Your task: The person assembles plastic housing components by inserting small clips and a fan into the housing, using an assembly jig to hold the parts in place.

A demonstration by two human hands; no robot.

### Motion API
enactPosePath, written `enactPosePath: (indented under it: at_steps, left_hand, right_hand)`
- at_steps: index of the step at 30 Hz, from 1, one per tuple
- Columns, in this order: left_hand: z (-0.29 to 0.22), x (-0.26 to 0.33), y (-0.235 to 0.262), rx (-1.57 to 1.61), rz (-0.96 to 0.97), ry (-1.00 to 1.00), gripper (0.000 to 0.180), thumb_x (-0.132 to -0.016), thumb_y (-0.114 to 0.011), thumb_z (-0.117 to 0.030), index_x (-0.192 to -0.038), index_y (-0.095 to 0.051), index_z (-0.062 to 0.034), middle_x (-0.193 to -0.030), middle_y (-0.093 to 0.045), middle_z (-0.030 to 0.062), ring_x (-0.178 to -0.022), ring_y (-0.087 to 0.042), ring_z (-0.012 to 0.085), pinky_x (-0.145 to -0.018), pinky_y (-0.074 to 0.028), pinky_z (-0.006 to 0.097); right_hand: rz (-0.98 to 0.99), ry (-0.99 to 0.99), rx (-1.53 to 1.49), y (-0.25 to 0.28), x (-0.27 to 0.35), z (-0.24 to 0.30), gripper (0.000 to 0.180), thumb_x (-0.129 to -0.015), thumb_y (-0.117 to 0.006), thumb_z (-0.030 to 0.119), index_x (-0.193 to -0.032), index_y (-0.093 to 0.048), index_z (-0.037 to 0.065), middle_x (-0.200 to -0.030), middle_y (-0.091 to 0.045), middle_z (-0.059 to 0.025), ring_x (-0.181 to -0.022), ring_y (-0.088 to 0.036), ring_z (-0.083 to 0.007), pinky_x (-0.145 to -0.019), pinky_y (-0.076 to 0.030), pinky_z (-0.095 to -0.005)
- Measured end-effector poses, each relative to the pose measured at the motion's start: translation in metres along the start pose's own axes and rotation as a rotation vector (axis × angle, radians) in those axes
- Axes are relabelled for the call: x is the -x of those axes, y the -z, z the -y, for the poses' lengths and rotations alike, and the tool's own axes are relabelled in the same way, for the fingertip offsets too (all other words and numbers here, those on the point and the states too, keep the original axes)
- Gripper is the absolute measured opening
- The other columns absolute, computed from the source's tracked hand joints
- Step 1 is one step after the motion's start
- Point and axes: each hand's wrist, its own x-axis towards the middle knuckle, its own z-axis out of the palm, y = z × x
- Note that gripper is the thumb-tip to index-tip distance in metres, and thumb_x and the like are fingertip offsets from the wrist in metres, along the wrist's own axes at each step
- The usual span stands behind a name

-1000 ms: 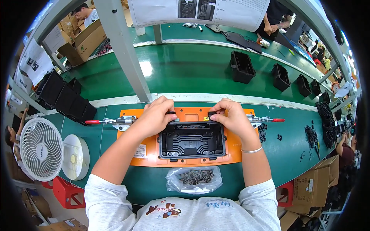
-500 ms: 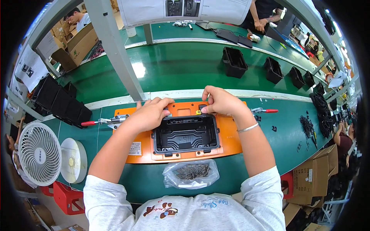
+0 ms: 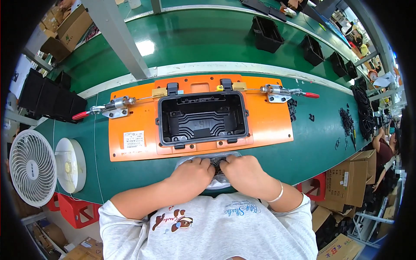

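A black plastic box (image 3: pixel 203 123) sits with its open top up in an orange fixture (image 3: pixel 277 126), two black hinge tabs along its far side. In front of the fixture lies a clear plastic bag (image 3: pixel 219 180) of thin grey metal pins (image 3: pixel 216 163). My left hand (image 3: pixel 193 173) is at the bag's left side, fingers curled down among the pins. Facing it, my right hand (image 3: pixel 243 172) bends its fingers in from the right side. Both hands look closed, but their fingertips are hidden, so what they pinch cannot be made out.
Red-handled toggle clamps (image 3: pixel 104 108) (image 3: pixel 291 93) flank the box. A white fan (image 3: pixel 32 169) stands at left beside stacked black boxes (image 3: pixel 52 97). Black boxes (image 3: pixel 267 34) line the green surface beyond. Small black parts (image 3: pixel 346 119) and coiled black cables (image 3: pixel 363 104) lie at right.
Both hands have left the far edge of the box and come back toward me to the bag of pins. The clamps now point inward at the hinge tabs. The view has tilted downward.
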Motion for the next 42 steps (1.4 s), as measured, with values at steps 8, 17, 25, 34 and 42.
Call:
enactPosePath:
  at_steps: [8,17,25,34,42]
  left_hand:
    - [0.006,-0.006,-0.005,0.04,0.135,0.097,0.014,-0.075,-0.058,-0.007,-0.085,-0.064,-0.0004,-0.089,-0.058,0.0152,-0.078,-0.065,0.0305,-0.067,-0.054,0.039]
    - [0.011,0.004,0.004,0.194,0.033,0.123,0.016,-0.077,-0.058,-0.005,-0.089,-0.067,-0.0004,-0.092,-0.058,0.0178,-0.078,-0.066,0.033,-0.07,-0.055,0.042]
    - [0.006,0.013,0.018,0.195,-0.131,0.028,0.013,-0.082,-0.064,-0.011,-0.094,-0.067,-0.0063,-0.085,-0.056,0.0094,-0.068,-0.063,0.0263,-0.061,-0.053,0.037]
    - [0.062,0.011,0.098,-0.054,-0.782,0.156,0.015,-0.076,-0.068,0.0,-0.09,-0.068,-0.0039,-0.078,-0.057,0.0091,-0.068,-0.06,0.0266,-0.059,-0.049,0.036]
    - [0.102,0.0,0.093,-0.344,-0.75,0.339,0.007,-0.078,-0.068,-0.008,-0.085,-0.07,-0.0086,-0.079,-0.055,0.0041,-0.079,-0.056,0.022,-0.071,-0.039,0.036]
  right_hand:
    - [-0.049,-0.024,-0.04,-0.008,-0.001,-0.005,0.006,-0.072,-0.061,0.008,-0.076,-0.063,0.005,-0.076,-0.06,-0.0085,-0.062,-0.064,-0.0234,-0.054,-0.052,-0.0342]
    - [-0.72,-0.045,0.036,0.087,-0.04,-0.056,0.009,-0.077,-0.068,0.01,-0.085,-0.065,0.006,-0.078,-0.06,-0.0105,-0.066,-0.062,-0.0277,-0.058,-0.049,-0.038]
    - [-0.684,-0.12,0.019,0.075,-0.073,-0.092,0.008,-0.079,-0.07,0.007,-0.086,-0.07,0.002,-0.079,-0.059,-0.0106,-0.069,-0.06,-0.0297,-0.063,-0.049,-0.0367]
    - [-0.739,-0.082,-0.169,0.068,-0.062,-0.094,0.021,-0.077,-0.071,-0.001,-0.098,-0.07,0.0,-0.08,-0.057,-0.0117,-0.068,-0.057,-0.0264,-0.062,-0.047,-0.0346]
    - [-0.744,-0.046,-0.176,0.07,-0.06,-0.083,0.022,-0.077,-0.072,0.0,-0.099,-0.069,-0.001,-0.081,-0.058,-0.0111,-0.068,-0.058,-0.025,-0.062,-0.047,-0.033]
